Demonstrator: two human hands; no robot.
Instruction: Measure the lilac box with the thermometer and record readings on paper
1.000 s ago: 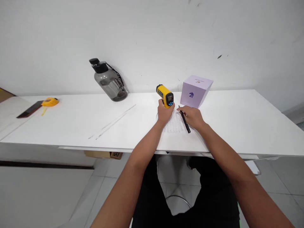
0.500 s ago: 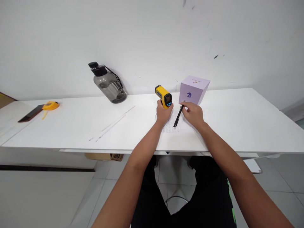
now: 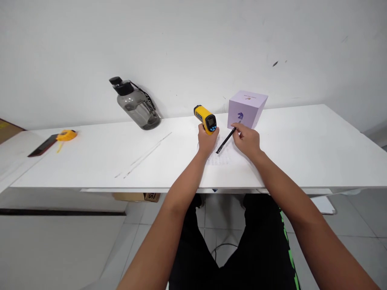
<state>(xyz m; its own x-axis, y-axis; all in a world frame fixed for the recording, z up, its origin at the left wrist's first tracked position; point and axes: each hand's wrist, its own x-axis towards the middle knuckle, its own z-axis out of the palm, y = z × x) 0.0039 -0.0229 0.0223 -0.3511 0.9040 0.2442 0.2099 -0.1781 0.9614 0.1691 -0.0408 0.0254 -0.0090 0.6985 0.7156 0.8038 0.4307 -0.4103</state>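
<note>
My left hand [image 3: 207, 141] is wrapped round the handle of a yellow and black infrared thermometer [image 3: 205, 118], its small screen and blue buttons facing me. Between the fingers of my right hand [image 3: 247, 140] is a black pen [image 3: 225, 141], slanting down to the left. The pen's upper end overlaps the front of a lilac box [image 3: 246, 110] with a dark blue horse-head mark; I cannot tell whether they touch. Under and between my hands lies a clear bubble-wrap sheet [image 3: 219, 156], partly hidden by my left wrist.
A grey see-through water bottle [image 3: 137, 108] with a black cap and strap stands by the wall. At the far left, a yellow tape measure [image 3: 67, 135] lies against a dark flat piece [image 3: 44, 146]. The white table [image 3: 302, 149] ends just before my legs; a cardboard box [image 3: 136, 197] sits below.
The pen has swung to a flatter slant, its lower end moving left and up. Both hands keep their holds. The whole view has shifted slightly.
</note>
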